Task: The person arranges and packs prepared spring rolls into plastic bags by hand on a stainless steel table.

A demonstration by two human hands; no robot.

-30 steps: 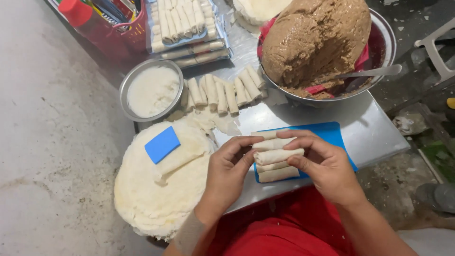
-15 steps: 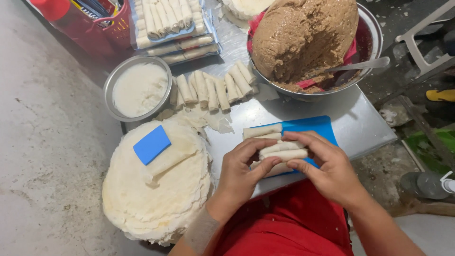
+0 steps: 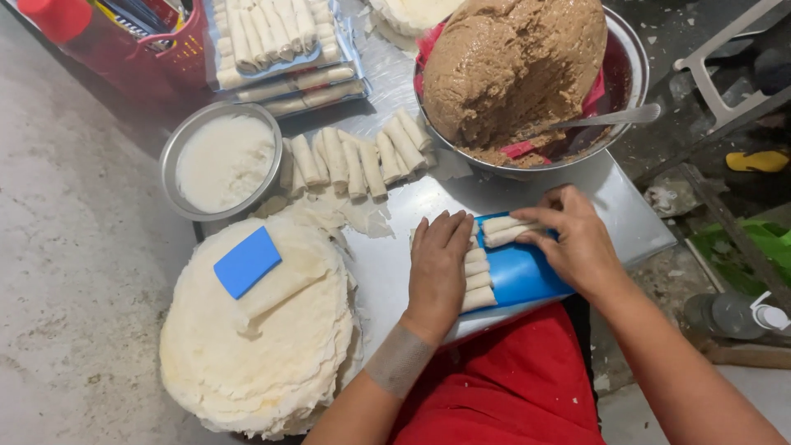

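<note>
My left hand (image 3: 438,268) lies flat, fingers together, on the rolls at frame centre; 3 rolled wrappers (image 3: 476,282) show beside it on the blue board (image 3: 519,276). My right hand (image 3: 577,243) pinches 2 more rolls (image 3: 507,230) at the board's top edge w/ narrow fingers. Lower left: 1 stack of round wrappers (image 3: 272,346) w/ 1 blue scraper (image 3: 247,261) on it. Upper left: 1 bowl of white paste (image 3: 221,161). Top right: 1 bowl of brown filling (image 3: 527,74).

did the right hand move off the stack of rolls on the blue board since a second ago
Yes. The right hand has shifted toward the board's far edge, nearer the metal bowl, holding two rolls apart from the stack.
</note>
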